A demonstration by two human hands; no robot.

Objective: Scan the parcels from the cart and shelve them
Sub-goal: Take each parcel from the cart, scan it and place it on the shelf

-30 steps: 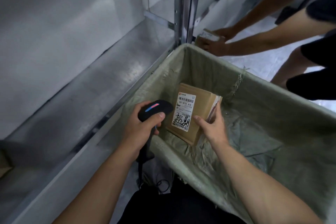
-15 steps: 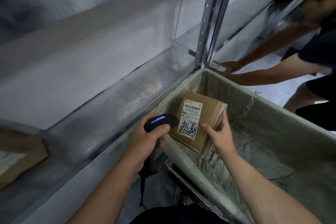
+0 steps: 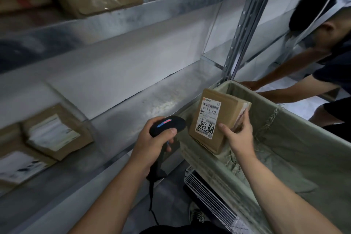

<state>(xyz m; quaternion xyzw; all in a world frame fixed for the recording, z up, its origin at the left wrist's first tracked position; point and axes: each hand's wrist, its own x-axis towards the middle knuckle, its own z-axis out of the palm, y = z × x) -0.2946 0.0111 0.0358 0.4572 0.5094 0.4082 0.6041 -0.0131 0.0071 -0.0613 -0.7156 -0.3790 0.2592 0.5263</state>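
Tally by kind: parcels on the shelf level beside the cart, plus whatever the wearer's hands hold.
Shelf parcels: 2
Held parcel, in right hand: 1
Scanner, in left hand: 1
Total: 4

Galvanised steel shelving runs along my left: a lower shelf (image 3: 133,114) and an upper shelf (image 3: 136,15), with a pale back panel (image 3: 123,66) between them. A perforated upright (image 3: 239,28) stands ahead. The grey floor (image 3: 171,194) below me is dim.

The left hand (image 3: 152,143) grips a scanner (image 3: 167,126) beside the right hand's (image 3: 238,136) parcel (image 3: 216,119).
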